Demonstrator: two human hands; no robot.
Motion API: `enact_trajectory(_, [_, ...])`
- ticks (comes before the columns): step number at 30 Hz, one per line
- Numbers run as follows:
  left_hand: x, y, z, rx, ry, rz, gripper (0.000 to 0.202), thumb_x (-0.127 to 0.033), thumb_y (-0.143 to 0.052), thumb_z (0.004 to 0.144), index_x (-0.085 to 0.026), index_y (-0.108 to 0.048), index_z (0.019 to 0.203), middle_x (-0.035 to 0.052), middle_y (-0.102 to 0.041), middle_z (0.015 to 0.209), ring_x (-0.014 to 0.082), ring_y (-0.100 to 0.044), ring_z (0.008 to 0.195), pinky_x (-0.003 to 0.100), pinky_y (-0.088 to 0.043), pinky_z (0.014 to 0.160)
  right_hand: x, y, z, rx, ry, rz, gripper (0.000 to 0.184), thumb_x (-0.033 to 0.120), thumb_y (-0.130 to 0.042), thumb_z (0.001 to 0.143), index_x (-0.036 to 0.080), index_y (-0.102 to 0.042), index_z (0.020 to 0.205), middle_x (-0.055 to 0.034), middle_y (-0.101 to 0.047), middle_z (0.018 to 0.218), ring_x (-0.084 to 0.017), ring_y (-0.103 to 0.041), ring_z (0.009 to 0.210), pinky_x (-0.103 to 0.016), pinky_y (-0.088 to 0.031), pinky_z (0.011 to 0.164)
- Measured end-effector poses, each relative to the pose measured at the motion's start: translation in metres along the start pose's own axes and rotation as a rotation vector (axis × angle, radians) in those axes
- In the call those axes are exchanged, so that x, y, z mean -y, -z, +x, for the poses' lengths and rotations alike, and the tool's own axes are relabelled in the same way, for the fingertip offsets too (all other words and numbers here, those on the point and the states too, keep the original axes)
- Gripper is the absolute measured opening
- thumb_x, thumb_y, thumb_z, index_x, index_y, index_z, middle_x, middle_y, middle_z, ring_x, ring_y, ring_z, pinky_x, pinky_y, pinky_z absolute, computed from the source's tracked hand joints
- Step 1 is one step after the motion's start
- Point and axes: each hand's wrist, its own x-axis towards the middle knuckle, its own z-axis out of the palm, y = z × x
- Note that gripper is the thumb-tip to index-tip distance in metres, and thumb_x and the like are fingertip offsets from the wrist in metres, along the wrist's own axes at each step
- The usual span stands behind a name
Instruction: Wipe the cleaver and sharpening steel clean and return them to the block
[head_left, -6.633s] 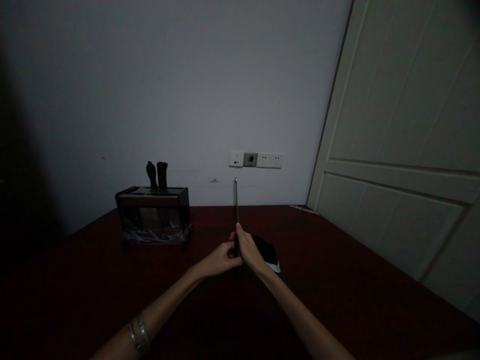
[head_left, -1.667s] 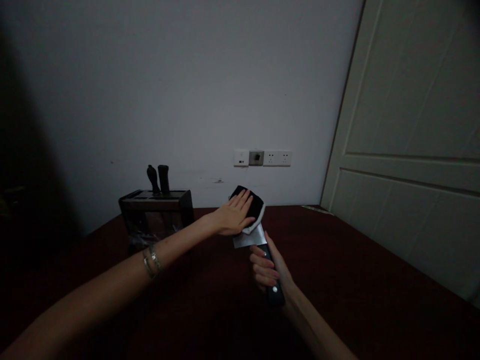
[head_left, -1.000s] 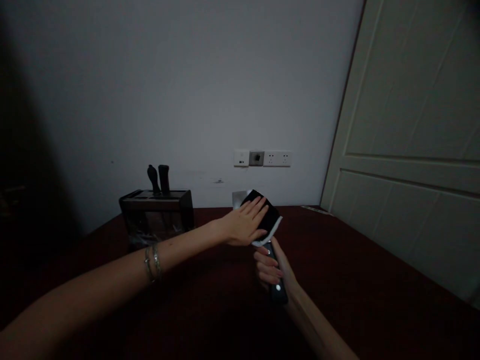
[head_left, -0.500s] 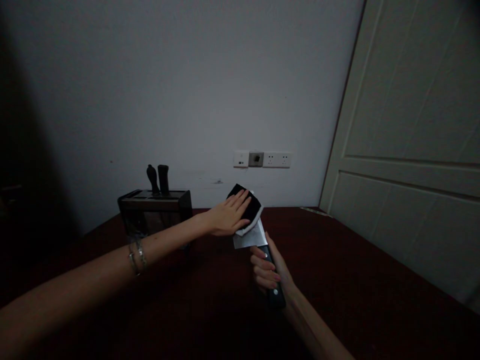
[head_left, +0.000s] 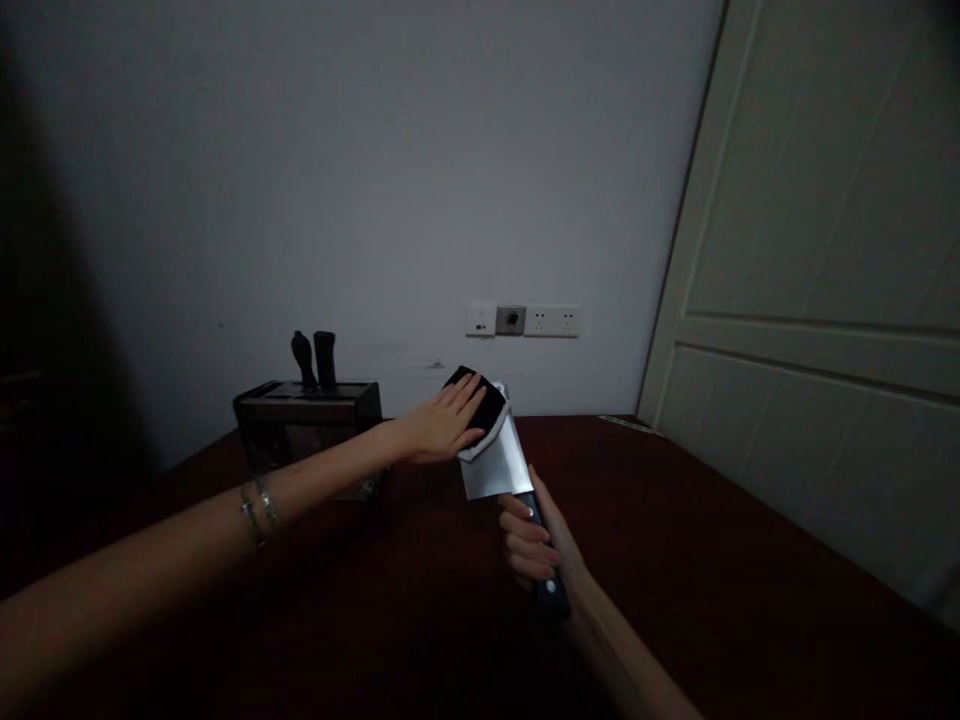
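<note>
My right hand [head_left: 534,540] is closed round the black riveted handle [head_left: 553,597] of a cleaver, whose broad steel blade [head_left: 498,468] points up and away from me. A black cloth [head_left: 491,406] with a whitish edge lies over the far left part of the blade and hides it. My left hand [head_left: 448,417] holds this cloth against the blade, palm down, with its fingers stretched across the top. The near part of the blade shows bare and bright above the handle.
A dark knife block [head_left: 307,410] with two black handles [head_left: 325,358] sticking up stands at the left on the dark red table [head_left: 645,540]. Sockets [head_left: 551,321] sit on the wall behind. A pale panelled door [head_left: 817,350] is at the right.
My left hand and the cloth have slid a little up and left along the blade, uncovering more of the steel. My right hand holds the handle almost unmoved.
</note>
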Motion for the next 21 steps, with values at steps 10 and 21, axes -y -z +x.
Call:
enact_trajectory(10, [-0.009, 0.007, -0.008, -0.012, -0.096, 0.011, 0.063, -0.045, -0.020, 0.090, -0.004, -0.014, 0.137, 0.0177, -0.004, 0.145, 0.0247, 0.001, 0.133, 0.037, -0.011, 0.108, -0.001, 0.002, 0.000, -0.065, 0.043, 0.007, 0.055, 0.061, -0.009, 0.085, 0.019, -0.032, 0.058, 0.0109, -0.031, 0.037, -0.001, -0.013, 0.021, -0.010, -0.013, 0.020])
enact_trajectory(21, [-0.024, 0.010, -0.015, -0.057, -0.206, 0.001, 0.064, -0.047, -0.020, 0.089, -0.005, -0.014, 0.138, 0.0161, -0.001, 0.145, 0.0244, 0.003, 0.133, 0.036, -0.009, 0.108, 0.003, -0.002, -0.001, -0.080, 0.039, -0.012, 0.056, 0.061, -0.009, 0.085, 0.018, -0.033, 0.059, 0.0110, -0.030, 0.037, -0.001, -0.013, 0.021, -0.011, -0.014, 0.020])
